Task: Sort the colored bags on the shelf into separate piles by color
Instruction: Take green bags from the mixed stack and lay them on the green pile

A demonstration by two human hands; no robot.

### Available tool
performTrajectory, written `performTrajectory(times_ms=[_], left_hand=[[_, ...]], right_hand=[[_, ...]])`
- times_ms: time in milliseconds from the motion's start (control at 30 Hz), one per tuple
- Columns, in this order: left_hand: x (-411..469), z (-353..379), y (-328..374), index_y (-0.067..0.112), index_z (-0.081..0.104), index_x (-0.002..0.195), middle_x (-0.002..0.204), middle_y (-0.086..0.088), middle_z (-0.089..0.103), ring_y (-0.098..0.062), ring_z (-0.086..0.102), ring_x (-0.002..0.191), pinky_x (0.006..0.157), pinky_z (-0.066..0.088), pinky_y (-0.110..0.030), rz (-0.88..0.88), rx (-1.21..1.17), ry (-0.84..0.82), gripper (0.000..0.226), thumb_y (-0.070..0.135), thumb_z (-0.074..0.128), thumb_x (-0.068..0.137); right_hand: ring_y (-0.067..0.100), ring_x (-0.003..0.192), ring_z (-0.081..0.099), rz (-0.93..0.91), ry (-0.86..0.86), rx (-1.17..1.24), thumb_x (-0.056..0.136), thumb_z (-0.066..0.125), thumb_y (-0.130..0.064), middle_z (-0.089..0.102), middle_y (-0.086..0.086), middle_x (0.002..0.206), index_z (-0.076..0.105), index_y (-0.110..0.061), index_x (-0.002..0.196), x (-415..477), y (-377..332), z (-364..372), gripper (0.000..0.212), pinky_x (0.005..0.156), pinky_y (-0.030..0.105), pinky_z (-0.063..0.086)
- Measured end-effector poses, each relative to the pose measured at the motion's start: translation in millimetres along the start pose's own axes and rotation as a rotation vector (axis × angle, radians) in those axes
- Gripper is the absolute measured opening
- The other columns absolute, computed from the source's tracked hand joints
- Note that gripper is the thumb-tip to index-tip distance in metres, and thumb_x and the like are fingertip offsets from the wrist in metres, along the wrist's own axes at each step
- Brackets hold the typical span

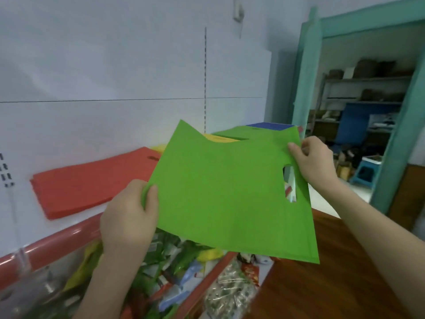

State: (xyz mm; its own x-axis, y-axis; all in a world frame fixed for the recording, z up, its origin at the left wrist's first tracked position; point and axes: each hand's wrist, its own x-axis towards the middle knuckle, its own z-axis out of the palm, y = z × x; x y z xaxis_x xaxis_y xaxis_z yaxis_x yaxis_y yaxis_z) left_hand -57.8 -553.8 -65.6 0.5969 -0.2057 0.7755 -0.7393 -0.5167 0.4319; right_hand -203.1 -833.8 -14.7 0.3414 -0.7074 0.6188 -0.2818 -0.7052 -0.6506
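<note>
Both hands hold one green bag (225, 192) spread flat in the air. The left hand (128, 215) grips its near left edge, thumb on top and fingers curled underneath. The right hand (315, 162) pinches the far right corner between thumb and fingers, just above the handle slot. The bag stretches from one hand to the other and seems to touch nothing else.

On the shelf (18, 215) beyond the hands, piles are already laid out. A red pile (92, 183) lies past the left hand and off to its left. A yellow pile (218, 138) peeks over the bag's far edge, between the hands. A green pile (232, 132) sits just beside it, toward the right hand, and a blue pile (269, 126) lies beyond that, a little left of the right hand. A yellow scrap near the end of the red pile may be a stray bag or part of the yellow pile; the held bag hides too much to tell.

The sorting looks well along, since all four colours have a place. This bag should go on the green pile, a short reach forward from the right hand. No unsorted heap is visible, though part of the shelf is covered.

Below the hands is a bin (57, 240) of packets, and under the right forearm a counter (333, 284).
</note>
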Motion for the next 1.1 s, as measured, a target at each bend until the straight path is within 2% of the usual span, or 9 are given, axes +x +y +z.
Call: performTrajectory(times_ms=[133,300,400,533,767,867,967,1033,1100], left_hand=[[19,73,26,0.002,0.060,0.081,0.063,-0.018,0.058,-0.038,0.057,0.062,0.057,0.039,-0.037,0.017,-0.069,-0.038,0.015,0.015,0.059,0.088],[55,171,60,-0.001,0.062,0.086,0.055,0.000,0.044,-0.024,0.043,0.051,0.051,0.027,-0.027,0.015,-0.154,-0.051,0.019,0.017,0.057,0.090],[84,227,82,0.001,0.060,0.085,0.058,-0.010,0.050,-0.030,0.048,0.055,0.052,0.035,-0.034,0.025,-0.189,-0.093,0.021,0.020,0.055,0.090],[117,291,108,0.002,0.059,0.083,0.055,-0.015,0.052,-0.034,0.050,0.051,0.049,0.040,-0.038,0.074,-0.237,-0.099,0.022,0.021,0.055,0.091],[149,395,151,0.003,0.059,0.076,0.050,-0.006,0.047,-0.017,0.034,0.040,0.043,0.023,-0.017,0.159,-0.280,-0.108,0.025,0.024,0.053,0.088],[160,439,167,0.001,0.059,0.075,0.052,-0.010,0.052,-0.023,0.043,0.043,0.042,0.031,-0.024,0.132,-0.246,-0.096,0.026,0.023,0.056,0.088],[173,480,184,0.001,0.063,0.081,0.058,-0.017,0.058,-0.033,0.054,0.053,0.051,0.044,-0.035,0.069,-0.208,-0.062,0.034,0.032,0.049,0.083],[186,504,196,0.000,0.065,0.084,0.060,-0.021,0.059,-0.035,0.056,0.054,0.055,0.047,-0.037,0.025,-0.159,-0.035,0.033,0.031,0.052,0.084],[197,518,202,-0.001,0.065,0.084,0.064,-0.024,0.060,-0.036,0.055,0.057,0.057,0.044,-0.037,-0.020,-0.104,-0.030,0.025,0.024,0.060,0.088]], right_hand=[[0.021,0.088,0.049,0.052,0.047,-0.024,0.095,0.052,-0.029,0.052,0.005,0.092,0.054,0.001,0.106,39,56,-1,0.032,0.076,0.033,0.040],[0.013,0.073,0.048,0.095,0.064,-0.057,0.096,0.050,-0.029,0.054,0.006,0.093,0.051,-0.003,0.107,106,116,9,0.029,0.060,0.027,0.037],[0.002,0.064,0.042,0.108,0.080,-0.074,0.096,0.050,-0.029,0.052,0.002,0.086,0.051,-0.002,0.107,148,147,14,0.029,0.052,0.019,0.032],[0.003,0.061,0.041,0.131,0.110,-0.078,0.097,0.048,-0.028,0.045,-0.007,0.073,0.049,-0.005,0.104,196,185,20,0.024,0.050,0.019,0.030],[0.006,0.063,0.047,0.138,0.141,-0.084,0.096,0.048,-0.030,0.049,-0.006,0.077,0.050,-0.005,0.107,273,268,28,0.027,0.054,0.021,0.039],[0.006,0.065,0.046,0.126,0.143,-0.075,0.096,0.048,-0.032,0.051,-0.002,0.081,0.050,-0.003,0.108,315,308,37,0.032,0.055,0.025,0.039],[0.003,0.062,0.039,0.101,0.128,-0.064,0.096,0.049,-0.030,0.044,-0.007,0.072,0.050,-0.005,0.103,361,339,52,0.027,0.053,0.021,0.031],[0.002,0.062,0.039,0.070,0.094,-0.045,0.096,0.049,-0.029,0.043,-0.009,0.072,0.050,-0.007,0.102,397,355,65,0.023,0.052,0.019,0.031],[0.010,0.065,0.045,0.035,0.065,-0.024,0.096,0.049,-0.029,0.050,-0.003,0.077,0.051,-0.005,0.103,423,362,79,0.025,0.055,0.025,0.034]])
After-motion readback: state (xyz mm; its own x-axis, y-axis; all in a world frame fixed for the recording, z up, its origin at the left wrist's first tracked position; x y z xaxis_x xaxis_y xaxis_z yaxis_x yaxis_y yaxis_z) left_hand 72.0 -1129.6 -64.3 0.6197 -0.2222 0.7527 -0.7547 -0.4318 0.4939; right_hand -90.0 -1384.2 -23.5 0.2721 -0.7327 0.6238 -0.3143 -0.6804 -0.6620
